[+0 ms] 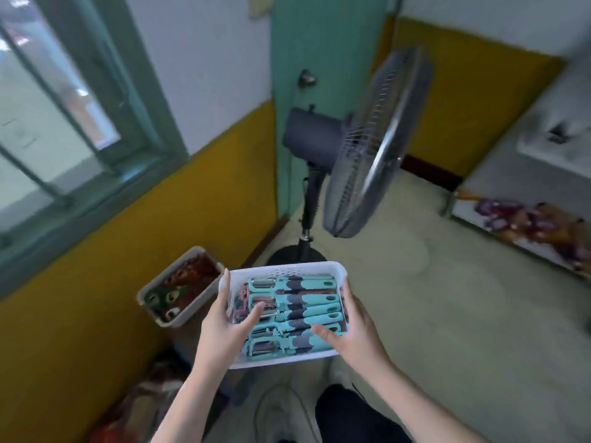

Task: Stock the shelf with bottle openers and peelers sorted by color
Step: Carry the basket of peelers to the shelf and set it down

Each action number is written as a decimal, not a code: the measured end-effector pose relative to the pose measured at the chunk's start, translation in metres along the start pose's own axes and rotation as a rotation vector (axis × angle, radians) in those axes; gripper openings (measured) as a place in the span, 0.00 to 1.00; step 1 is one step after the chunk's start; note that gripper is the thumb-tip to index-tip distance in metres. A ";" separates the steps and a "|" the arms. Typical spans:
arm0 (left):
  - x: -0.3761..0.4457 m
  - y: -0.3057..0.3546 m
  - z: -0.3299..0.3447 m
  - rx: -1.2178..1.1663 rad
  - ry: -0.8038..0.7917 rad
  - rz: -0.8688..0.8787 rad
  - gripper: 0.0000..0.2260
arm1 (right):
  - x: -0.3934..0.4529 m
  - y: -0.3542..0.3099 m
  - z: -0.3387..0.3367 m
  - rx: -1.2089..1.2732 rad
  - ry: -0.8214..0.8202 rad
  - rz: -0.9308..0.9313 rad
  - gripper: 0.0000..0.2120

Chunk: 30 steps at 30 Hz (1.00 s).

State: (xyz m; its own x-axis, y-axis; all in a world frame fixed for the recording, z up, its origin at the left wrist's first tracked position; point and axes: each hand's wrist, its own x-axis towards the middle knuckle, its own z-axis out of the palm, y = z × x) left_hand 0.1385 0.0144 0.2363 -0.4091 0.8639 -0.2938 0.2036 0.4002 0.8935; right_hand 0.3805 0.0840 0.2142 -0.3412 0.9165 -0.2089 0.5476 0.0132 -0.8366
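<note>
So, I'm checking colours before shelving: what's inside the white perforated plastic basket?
The white perforated plastic basket holds a top row of teal-and-grey peelers. Reddish ones peek out beneath; the rest is covered.

One wide-angle view from the person's head looks forward and steeply down. Both forearms enter from the bottom edge, close to the lens, holding a basket (284, 269) near centre. The floor (431, 314), a fan (361, 148) and wall corner lie farther off.
</note>
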 end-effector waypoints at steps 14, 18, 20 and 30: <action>-0.027 0.111 0.247 0.188 -0.517 0.181 0.44 | -0.130 0.121 -0.181 0.134 0.584 0.224 0.49; -0.031 0.144 0.346 0.264 -0.636 0.243 0.41 | -0.159 0.164 -0.243 0.196 0.718 0.304 0.50; -0.036 0.162 0.396 0.283 -0.709 0.286 0.40 | -0.173 0.185 -0.274 0.258 0.783 0.329 0.44; -0.055 0.222 0.583 0.345 -0.986 0.398 0.38 | -0.220 0.252 -0.379 0.250 1.041 0.449 0.47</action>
State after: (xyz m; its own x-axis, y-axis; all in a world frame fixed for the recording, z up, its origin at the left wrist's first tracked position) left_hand 0.7242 0.2341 0.2529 0.5934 0.7528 -0.2850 0.4613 -0.0279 0.8868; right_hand 0.8830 0.0374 0.2417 0.7025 0.7057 -0.0919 0.2545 -0.3697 -0.8936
